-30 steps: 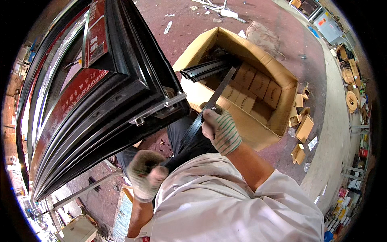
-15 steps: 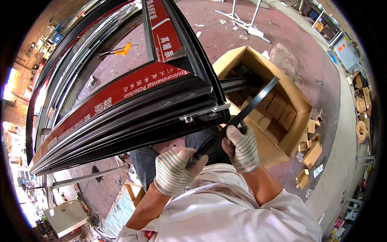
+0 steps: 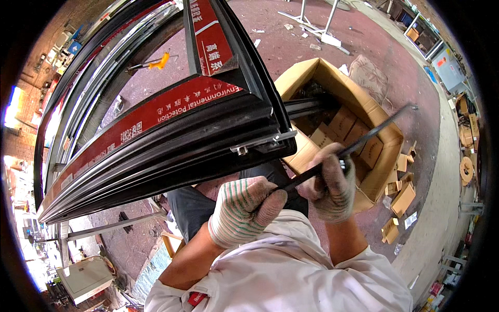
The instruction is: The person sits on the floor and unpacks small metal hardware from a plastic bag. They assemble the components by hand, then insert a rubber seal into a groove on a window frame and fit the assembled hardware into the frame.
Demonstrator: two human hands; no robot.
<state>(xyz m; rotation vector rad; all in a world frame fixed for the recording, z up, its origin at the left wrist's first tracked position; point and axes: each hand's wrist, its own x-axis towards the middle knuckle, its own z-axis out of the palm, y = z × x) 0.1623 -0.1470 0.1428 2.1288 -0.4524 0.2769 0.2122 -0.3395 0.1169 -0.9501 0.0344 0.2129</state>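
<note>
Between my two gloved hands I hold a long, thin black strip (image 3: 375, 129) that slants up and to the right, across the open cardboard box. My left hand (image 3: 244, 210), in a white knit glove with green stripes, pinches its lower end. Further up, my right hand (image 3: 332, 187) is closed around the strip, with a small shiny piece showing by the fingers. Just beyond my hands lies a black metal frame (image 3: 208, 148) with red protective film (image 3: 171, 110). A short silver metal bar (image 3: 264, 143) sits across its near corner.
The big cardboard box (image 3: 391, 127) to the right holds small boxes and black profiles. An orange-handled tool (image 3: 159, 61) rests within the frame. Small cartons (image 3: 402, 199) litter the floor beside the box. A white metal stand (image 3: 314, 32) is at the far side; a beige case (image 3: 86, 280) is lower left.
My right hand has moved up and right, lifting the strip away from the frame's corner. The strip now lies flatter, and my left hand has moved slightly right onto its lower end.
</note>
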